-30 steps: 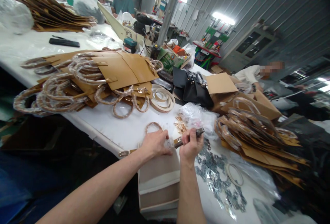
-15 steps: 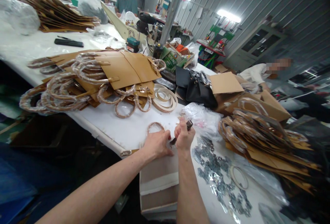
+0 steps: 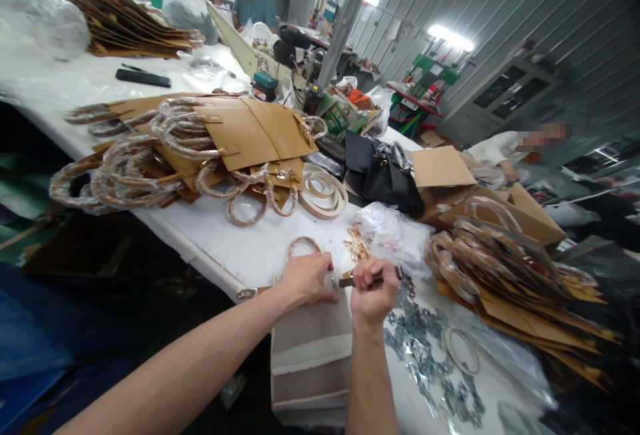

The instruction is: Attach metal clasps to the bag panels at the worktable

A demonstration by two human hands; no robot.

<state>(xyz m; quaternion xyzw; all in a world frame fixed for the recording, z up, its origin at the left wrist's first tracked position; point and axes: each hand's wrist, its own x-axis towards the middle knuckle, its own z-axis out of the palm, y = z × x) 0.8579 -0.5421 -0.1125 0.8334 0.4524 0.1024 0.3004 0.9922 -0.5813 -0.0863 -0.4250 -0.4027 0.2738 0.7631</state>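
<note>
My left hand (image 3: 306, 277) presses on a bag piece at the table edge, thumb and fingers parted around a small metal fitting (image 3: 333, 279). Beyond the hand a brown round handle (image 3: 303, 241) shows, and a tan strap with a metal plate (image 3: 247, 293) sticks out to the left. Most of the piece is hidden. Just right of the fitting, my right hand (image 3: 374, 289) is closed around a dark bar-like hand tool (image 3: 393, 275); its end points at the fitting. Under both hands is a pale, box-like block (image 3: 310, 355).
Tan bag panels (image 3: 245, 131) with wrapped handles lie ahead-left, more (image 3: 530, 288) at right. Metal plates (image 3: 425, 348) and gold-coloured hardware (image 3: 356, 244) lie near my right hand. A strap coil (image 3: 323, 195), black bag (image 3: 393, 178) and cardboard box (image 3: 445, 168) stand ahead. Two people are farther off.
My right hand has moved right and slightly down, and the tool has turned from steeply slanted to nearly level. Gold-coloured hardware behind it shows more. My left hand stays in place.
</note>
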